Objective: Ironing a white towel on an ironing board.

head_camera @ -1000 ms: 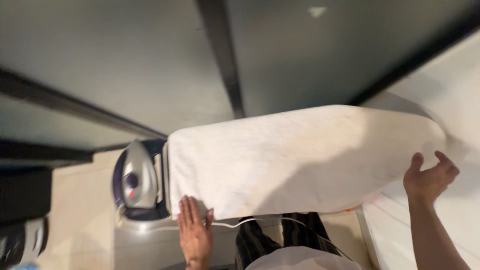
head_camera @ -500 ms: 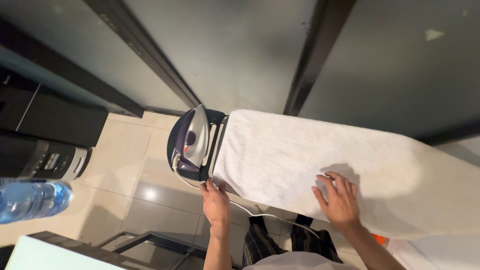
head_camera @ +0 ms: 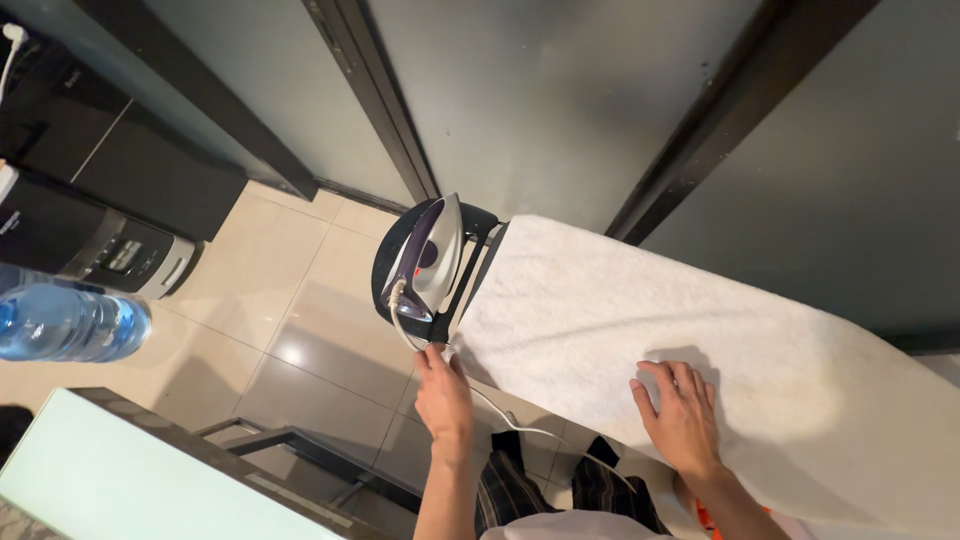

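Since half a second ago the view has slid a bit, so the iron and its dark rest now sit nearer the middle of the frame, and the blue water bottle at the left edge sits higher than it did. The left hand has stayed by the near corner of the ironing board, just below the iron rest, with its fingertips on the white cord that runs down from the back of the iron. The fingers look lightly bent around the cord (but it is hard to tell if they pinch it or only touch it). The right hand has hardly moved; it lies flat and open on the white cloth cover of the board, fingers spread a little, holding nothing. The iron stands tilted on its rest at the left end of the board, point toward the top of the frame. The right end of the board is cut off by the frame edge. The cord goes under the board near the striped trousers and its end cannot be seen. A black machine sits at the upper left, partly cut off. A pale tabletop fills the lower left corner. A bit of orange shows by the right arm, too small to make out.
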